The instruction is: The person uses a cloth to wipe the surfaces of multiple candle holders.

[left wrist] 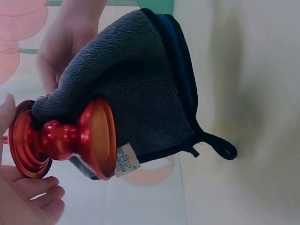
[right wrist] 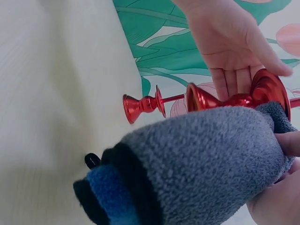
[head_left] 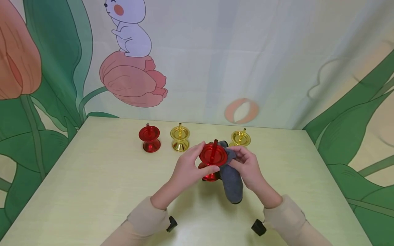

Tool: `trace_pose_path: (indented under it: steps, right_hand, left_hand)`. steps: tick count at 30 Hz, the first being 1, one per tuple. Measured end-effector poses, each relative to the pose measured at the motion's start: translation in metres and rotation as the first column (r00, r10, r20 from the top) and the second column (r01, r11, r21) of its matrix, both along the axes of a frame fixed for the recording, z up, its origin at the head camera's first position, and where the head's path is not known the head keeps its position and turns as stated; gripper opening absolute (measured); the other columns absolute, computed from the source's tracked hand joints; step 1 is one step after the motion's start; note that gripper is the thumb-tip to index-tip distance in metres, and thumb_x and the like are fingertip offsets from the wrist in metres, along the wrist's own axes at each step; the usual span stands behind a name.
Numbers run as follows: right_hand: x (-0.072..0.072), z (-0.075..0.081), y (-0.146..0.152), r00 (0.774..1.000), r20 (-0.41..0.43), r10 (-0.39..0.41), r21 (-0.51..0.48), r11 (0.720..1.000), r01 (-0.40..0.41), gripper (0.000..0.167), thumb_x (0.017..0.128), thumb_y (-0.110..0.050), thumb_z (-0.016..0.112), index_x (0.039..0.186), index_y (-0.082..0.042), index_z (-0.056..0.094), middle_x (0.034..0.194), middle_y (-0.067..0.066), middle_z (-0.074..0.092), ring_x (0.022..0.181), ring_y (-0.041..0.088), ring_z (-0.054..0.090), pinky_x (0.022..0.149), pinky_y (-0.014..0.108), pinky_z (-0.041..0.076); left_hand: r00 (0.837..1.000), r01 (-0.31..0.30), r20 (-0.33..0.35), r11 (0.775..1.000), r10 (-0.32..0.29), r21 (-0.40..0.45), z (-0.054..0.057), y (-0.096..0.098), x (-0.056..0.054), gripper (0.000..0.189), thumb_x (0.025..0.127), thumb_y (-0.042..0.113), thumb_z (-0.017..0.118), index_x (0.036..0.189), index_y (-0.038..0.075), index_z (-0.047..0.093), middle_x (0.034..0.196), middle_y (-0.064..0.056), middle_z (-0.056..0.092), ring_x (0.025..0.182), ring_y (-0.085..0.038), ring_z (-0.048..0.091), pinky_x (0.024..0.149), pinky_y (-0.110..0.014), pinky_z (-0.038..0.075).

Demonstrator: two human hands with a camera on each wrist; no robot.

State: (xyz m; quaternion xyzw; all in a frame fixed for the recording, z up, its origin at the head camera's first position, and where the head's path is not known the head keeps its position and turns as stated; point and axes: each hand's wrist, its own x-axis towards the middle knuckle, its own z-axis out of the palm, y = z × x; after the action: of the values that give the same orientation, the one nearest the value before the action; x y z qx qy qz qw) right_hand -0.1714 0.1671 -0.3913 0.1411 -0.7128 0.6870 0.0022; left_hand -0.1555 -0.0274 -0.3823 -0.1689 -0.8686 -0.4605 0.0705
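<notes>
My left hand [head_left: 189, 167] grips a shiny red metal candle holder [head_left: 213, 155] by its upper dish, thumb on the near side and fingers round the far side. The holder is upright, raised off the table, with a thin spike rising from the dish. My right hand [head_left: 247, 166] pinches a folded grey cloth [head_left: 232, 184] against the right side of that dish. In the left wrist view the cloth [left wrist: 145, 89] hangs behind the holder's stem and base, showing a black border, a blue inner layer, a white label and a hanging loop.
Toward the table's back edge stand another red candle holder [head_left: 151, 145] and a gold candle holder [head_left: 180, 145] at left. A second gold candle holder [head_left: 241, 137] is behind my right hand, its base hidden. A printed curtain [head_left: 197, 68] hangs behind the pale table [head_left: 107, 191].
</notes>
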Motion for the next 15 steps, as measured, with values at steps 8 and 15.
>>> trace_pose_path:
  steps: [8, 15]
  right_hand:
    - [0.002, 0.0, 0.001, 0.995, -0.07, -0.066, 0.187, 0.979, 0.078, 0.03, 0.077, 0.01, 0.053, 0.106, 0.002, 0.056, 0.096, 0.003, 0.065, 0.084, 0.005, 0.057, 0.07, 0.02, 0.05]
    - [0.004, 0.0, 0.005, 0.998, -0.058, -0.032, 0.195, 0.98, 0.043, 0.029, 0.078, 0.009, 0.053, 0.106, 0.004, 0.055, 0.096, 0.003, 0.064, 0.085, 0.004, 0.056, 0.071, 0.02, 0.05]
  left_hand:
    - [0.997, -0.035, 0.056, 0.983, 0.045, -0.179, 0.006, 0.005, -0.007, 0.094, 0.063, 0.054, 0.071, 0.134, 0.003, 0.037, 0.127, -0.01, 0.051, 0.112, -0.023, 0.051, 0.085, -0.036, 0.048]
    - [0.997, 0.044, 0.065, 0.979, -0.032, -0.201, 0.009, 0.003, -0.013, 0.063, 0.063, 0.051, 0.073, 0.108, 0.013, 0.053, 0.093, 0.002, 0.063, 0.081, -0.011, 0.059, 0.065, -0.021, 0.049]
